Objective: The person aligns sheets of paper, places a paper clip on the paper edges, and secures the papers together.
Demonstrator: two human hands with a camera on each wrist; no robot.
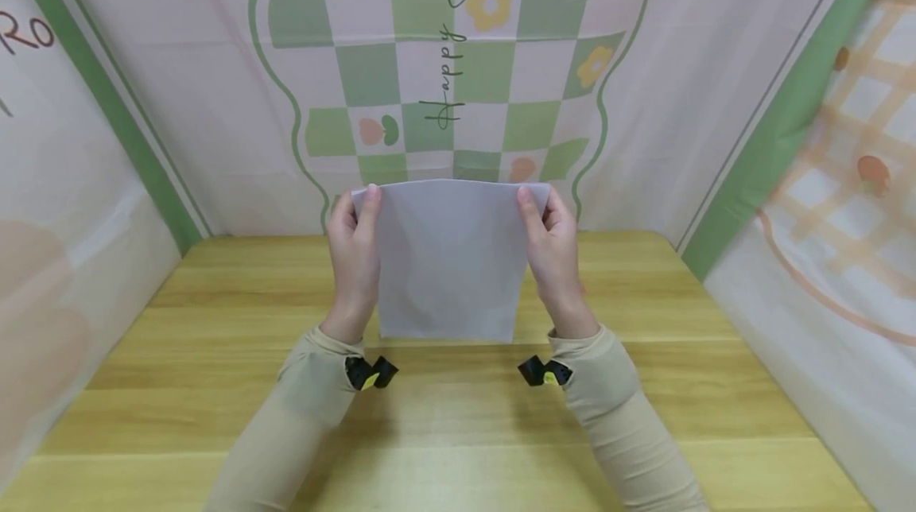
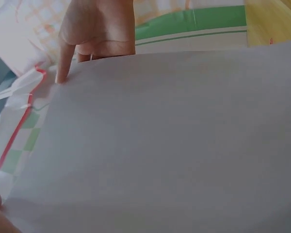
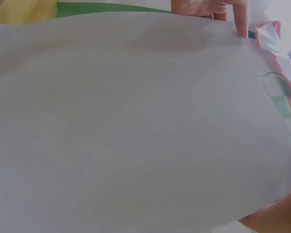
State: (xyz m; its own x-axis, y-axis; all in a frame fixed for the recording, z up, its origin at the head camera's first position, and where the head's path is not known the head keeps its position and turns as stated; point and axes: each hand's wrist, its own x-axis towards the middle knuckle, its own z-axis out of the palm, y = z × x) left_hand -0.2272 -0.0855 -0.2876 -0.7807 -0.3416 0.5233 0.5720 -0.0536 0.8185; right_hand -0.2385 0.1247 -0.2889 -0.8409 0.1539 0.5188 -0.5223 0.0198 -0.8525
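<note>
A plain white sheet of paper (image 1: pixel 449 261) hangs upright between both hands over the table, its top edge bowed slightly upward. My left hand (image 1: pixel 355 246) pinches the top left corner, thumb on the near face and fingers behind. The right hand (image 1: pixel 556 250) grips the top right corner in the same way. In the left wrist view the sheet (image 2: pixel 160 141) fills most of the picture, with the right hand (image 2: pixel 99 29) at its far edge. The right wrist view shows the sheet (image 3: pixel 136 121) too, and the left hand (image 3: pixel 208 8) beyond it.
Below lies a wooden table (image 1: pixel 444 432) with light grain. Behind it hangs a curtain (image 1: pixel 422 75) with green checks and flowers. Printed cloth walls (image 1: pixel 844 138) stand on both sides. A small black wrist camera (image 1: pixel 370 373) sits on each sleeve.
</note>
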